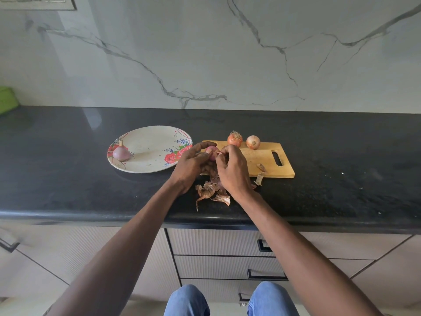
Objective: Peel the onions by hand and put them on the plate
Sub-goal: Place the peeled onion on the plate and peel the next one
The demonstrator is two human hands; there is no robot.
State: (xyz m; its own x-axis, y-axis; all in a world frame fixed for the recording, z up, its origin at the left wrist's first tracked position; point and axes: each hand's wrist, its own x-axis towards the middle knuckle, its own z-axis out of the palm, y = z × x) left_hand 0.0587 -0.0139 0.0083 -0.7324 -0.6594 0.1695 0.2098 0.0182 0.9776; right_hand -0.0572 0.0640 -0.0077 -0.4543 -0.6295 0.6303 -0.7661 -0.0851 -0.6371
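Left hand: your left hand (190, 165) curled round the partly peeled pinkish onion (211, 152), gripping it above the near-left corner of the pale wooden cutting board (262, 160).
Right hand: your right hand (232, 169) pinched a thin strip of skin at the onion's top, fingers together on it.
Plate: the round white plate with red rose print (150, 151) sat just left of the board and held 1 peeled purple onion (121, 152) near its left rim.
Waiting: 2 unpeeled orange-brown onions (243, 140) stood at the board's far edge.
Waste: dry brown onion skins (213, 192) lay on the black stone counter (68, 179) under your wrists.
Risk 1: the strip looked thin, so a hard pull would likely have torn it short and left skin behind.
Risk 2: the held onion's smooth flesh could have slipped from your grip and rolled toward the counter's front edge.
Risk 3: a swing of your right arm toward the board could have knocked the 2 round onions rolling.
Hidden: most of the held onion lay behind your fingers, so how much skin remained could not be told.
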